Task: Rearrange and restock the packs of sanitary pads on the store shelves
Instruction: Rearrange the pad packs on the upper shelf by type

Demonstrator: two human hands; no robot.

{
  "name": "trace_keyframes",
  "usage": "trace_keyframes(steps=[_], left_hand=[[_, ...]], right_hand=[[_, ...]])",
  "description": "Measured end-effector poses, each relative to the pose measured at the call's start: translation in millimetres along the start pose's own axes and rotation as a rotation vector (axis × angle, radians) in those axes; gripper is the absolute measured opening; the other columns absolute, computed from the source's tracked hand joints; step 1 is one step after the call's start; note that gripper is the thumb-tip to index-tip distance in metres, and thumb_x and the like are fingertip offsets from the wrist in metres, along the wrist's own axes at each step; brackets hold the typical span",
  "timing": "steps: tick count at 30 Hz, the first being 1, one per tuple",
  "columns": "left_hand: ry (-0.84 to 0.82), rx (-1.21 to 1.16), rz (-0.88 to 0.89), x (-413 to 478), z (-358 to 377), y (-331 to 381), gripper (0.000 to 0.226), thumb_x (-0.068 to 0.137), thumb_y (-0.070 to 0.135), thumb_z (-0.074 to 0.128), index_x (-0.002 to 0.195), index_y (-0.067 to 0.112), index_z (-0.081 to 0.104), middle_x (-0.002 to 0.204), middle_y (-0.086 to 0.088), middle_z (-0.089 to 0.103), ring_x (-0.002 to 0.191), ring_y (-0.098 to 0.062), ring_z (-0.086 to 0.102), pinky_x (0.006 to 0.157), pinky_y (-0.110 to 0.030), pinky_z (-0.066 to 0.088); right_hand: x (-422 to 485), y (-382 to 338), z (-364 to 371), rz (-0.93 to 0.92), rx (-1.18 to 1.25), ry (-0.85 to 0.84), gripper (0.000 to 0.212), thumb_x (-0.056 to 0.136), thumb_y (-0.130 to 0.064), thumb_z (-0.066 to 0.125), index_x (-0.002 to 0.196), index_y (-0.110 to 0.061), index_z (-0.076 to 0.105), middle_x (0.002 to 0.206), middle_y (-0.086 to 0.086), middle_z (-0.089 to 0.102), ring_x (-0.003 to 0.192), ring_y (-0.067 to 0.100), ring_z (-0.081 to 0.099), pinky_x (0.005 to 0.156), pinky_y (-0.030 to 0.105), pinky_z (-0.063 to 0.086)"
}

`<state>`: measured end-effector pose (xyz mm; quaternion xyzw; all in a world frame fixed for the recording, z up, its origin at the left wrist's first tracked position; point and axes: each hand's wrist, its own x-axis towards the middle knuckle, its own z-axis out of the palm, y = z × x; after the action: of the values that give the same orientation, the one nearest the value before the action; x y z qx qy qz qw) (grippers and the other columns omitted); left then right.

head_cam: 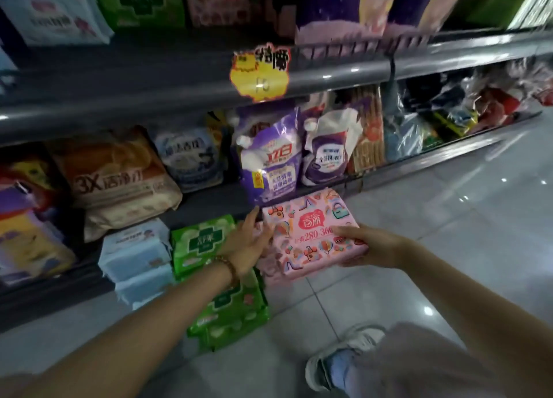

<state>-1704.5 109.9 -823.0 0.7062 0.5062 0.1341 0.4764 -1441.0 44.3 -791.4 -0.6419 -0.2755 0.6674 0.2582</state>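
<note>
A shop: stocked shelves point(329, 74) with a price tag point(259, 71).

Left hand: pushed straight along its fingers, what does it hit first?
Likely the purple detergent pouch: the left hand, fingers straight, points at its bottom edge, just left of the pink pack. Depth is unclear.

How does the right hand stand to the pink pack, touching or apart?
Touching. The head view shows the right hand gripping the pink pack at its right edge, with the thumb lying on the printed top face.

Lower pink pack point(268, 273) mostly hidden
</note>
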Motion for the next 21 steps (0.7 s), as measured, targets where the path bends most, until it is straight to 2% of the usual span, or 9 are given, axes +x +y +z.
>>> trace_keyframes(steps=[1, 3, 6, 7, 10, 12, 17, 19, 21], left_hand=[[0.057, 0.234, 0.004, -1, 3, -10, 0.079, 0.085, 0.072, 0.024, 0.151, 0.028, 0.018, 0.146, -0.003, 0.040, 0.132, -0.024, 0.039, 0.111, -0.036, 0.029], [0.110, 0.535, 0.007, -4, 6, -31, 0.092, 0.075, 0.074, 0.003, 0.152, 0.025, 0.012, 0.155, -0.006, 0.023, 0.144, -0.025, 0.017, 0.117, -0.037, 0.010], [0.058, 0.734, -0.049, -3, 17, -69, 0.103, 0.062, 0.071, -0.012, 0.153, 0.026, 0.003, 0.161, -0.001, 0.001, 0.148, -0.023, -0.006, 0.117, -0.042, -0.006], [0.060, 0.756, -0.052, -2, 21, -82, 0.101, 0.064, 0.071, -0.010, 0.153, 0.026, 0.005, 0.161, -0.001, 0.000, 0.148, -0.024, -0.006, 0.117, -0.044, -0.006], [0.117, 0.750, -0.023, -3, 31, -111, 0.091, 0.079, 0.075, 0.005, 0.151, 0.022, 0.019, 0.159, -0.005, 0.013, 0.147, -0.030, 0.009, 0.116, -0.055, 0.006], [0.139, 0.766, -0.019, -2, 36, -115, 0.083, 0.086, 0.072, 0.009, 0.150, 0.022, 0.024, 0.158, -0.005, 0.019, 0.145, -0.031, 0.016, 0.115, -0.057, 0.011], [0.213, 0.800, -0.007, 1, 42, -116, 0.074, 0.088, 0.062, 0.018, 0.150, 0.023, 0.026, 0.158, -0.003, 0.018, 0.145, -0.031, 0.016, 0.116, -0.053, 0.006], [0.210, 0.813, -0.001, 0, 43, -119, 0.071, 0.090, 0.062, 0.019, 0.149, 0.023, 0.026, 0.158, -0.004, 0.018, 0.145, -0.031, 0.017, 0.117, -0.054, 0.007], [0.227, 0.815, 0.005, 0, 43, -121, 0.071, 0.090, 0.062, 0.020, 0.149, 0.023, 0.025, 0.158, -0.004, 0.018, 0.145, -0.031, 0.016, 0.117, -0.054, 0.006]], right_hand=[[6, 15, -7, 0.030, -0.019, 0.027, 0.053, 0.073, -0.031, 0.076, 0.121, -0.023, 0.055, 0.110, 0.006, 0.072, 0.097, 0.020, 0.068, 0.097, 0.047, 0.047], [19, 46, -16, 0.104, -0.085, 0.049, 0.059, 0.068, -0.030, 0.082, 0.120, -0.025, 0.055, 0.105, 0.006, 0.073, 0.091, 0.022, 0.068, 0.091, 0.046, 0.051], [44, 88, -23, 0.194, -0.189, 0.026, 0.044, 0.076, -0.027, 0.079, 0.113, -0.026, 0.056, 0.100, 0.004, 0.074, 0.091, 0.024, 0.068, 0.089, 0.044, 0.051], [54, 100, -23, 0.213, -0.197, 0.029, 0.042, 0.079, -0.026, 0.077, 0.114, -0.026, 0.055, 0.100, 0.004, 0.073, 0.094, 0.024, 0.067, 0.089, 0.044, 0.052], [86, 134, -17, 0.248, -0.108, 0.071, 0.067, 0.069, -0.031, 0.083, 0.126, -0.027, 0.047, 0.112, 0.006, 0.069, 0.105, 0.027, 0.065, 0.084, 0.046, 0.056], [104, 150, -9, 0.251, -0.018, 0.090, 0.073, 0.066, -0.032, 0.085, 0.128, -0.027, 0.045, 0.113, 0.006, 0.069, 0.105, 0.026, 0.064, 0.081, 0.044, 0.056], [131, 174, 5, 0.229, 0.095, 0.068, 0.064, 0.074, -0.025, 0.080, 0.128, -0.023, 0.046, 0.113, 0.010, 0.069, 0.099, 0.028, 0.068, 0.077, 0.043, 0.057], [134, 181, 8, 0.212, 0.093, 0.038, 0.043, 0.082, -0.022, 0.073, 0.120, -0.020, 0.052, 0.105, 0.010, 0.072, 0.092, 0.027, 0.071, 0.075, 0.043, 0.058], [134, 186, 12, 0.175, 0.118, 0.038, 0.021, 0.090, -0.016, 0.063, 0.110, -0.017, 0.056, 0.097, 0.008, 0.073, 0.082, 0.022, 0.072, 0.063, 0.033, 0.058]])
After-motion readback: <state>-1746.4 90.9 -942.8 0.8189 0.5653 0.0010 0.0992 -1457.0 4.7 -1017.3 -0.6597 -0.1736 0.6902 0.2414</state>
